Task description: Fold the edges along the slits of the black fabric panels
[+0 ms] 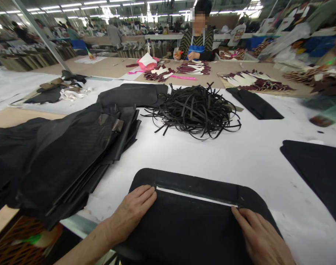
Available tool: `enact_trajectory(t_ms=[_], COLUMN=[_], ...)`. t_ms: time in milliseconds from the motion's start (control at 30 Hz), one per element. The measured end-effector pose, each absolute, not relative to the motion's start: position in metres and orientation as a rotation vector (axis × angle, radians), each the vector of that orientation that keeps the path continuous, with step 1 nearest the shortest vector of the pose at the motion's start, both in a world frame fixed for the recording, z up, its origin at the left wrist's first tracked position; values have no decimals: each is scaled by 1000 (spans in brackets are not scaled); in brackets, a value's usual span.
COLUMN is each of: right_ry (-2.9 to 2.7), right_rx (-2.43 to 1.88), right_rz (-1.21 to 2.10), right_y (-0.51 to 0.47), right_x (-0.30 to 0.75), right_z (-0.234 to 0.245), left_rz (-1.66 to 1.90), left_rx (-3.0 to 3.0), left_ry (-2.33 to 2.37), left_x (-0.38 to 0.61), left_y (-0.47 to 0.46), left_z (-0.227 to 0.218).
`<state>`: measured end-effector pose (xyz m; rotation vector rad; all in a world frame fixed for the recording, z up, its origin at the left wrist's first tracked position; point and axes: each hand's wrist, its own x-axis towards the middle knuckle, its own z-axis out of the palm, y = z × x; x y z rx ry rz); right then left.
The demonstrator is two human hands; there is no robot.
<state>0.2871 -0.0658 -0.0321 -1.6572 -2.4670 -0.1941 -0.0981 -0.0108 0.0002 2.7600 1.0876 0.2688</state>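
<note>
In front of me a black panel point(190, 228) with rounded corners lies on the white tabletop, its near part running out of the picture. A long narrow slit point(197, 197) crosses it near the far edge and shows white. My left hand point(134, 208) lies flat on the panel, fingertips at the slit's left end. At the right end rests my right hand point(257, 230), its index finger touching the panel beside the slit and the other fingers loosely bent. I see nothing held in either hand.
Stacked black sheets point(71, 158) cover the left side. A tangled heap of black strips point(198, 110) lies beyond the panel. More black pieces point(317, 173) are at right. Across the table, a person in a blue apron point(195, 49) works behind dark red and white pieces point(194, 67).
</note>
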Motion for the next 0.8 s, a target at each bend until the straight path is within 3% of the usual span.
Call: enact_trajectory(t_ms=[233, 500, 800], right_ry=[-2175, -2415, -2598], right_rx=[-1846, -1478, -1271], right_rz=[-61, 282, -28], right_y=[-53, -12, 12], right_x=[257, 141, 103], right_z=[-6, 18, -12], left_rz=[776, 356, 430], left_rx=[2159, 2446, 2345], left_ry=[1479, 1314, 1418], left_x=[-95, -70, -71], left_y=[2, 16, 20], left_z=[11, 11, 9])
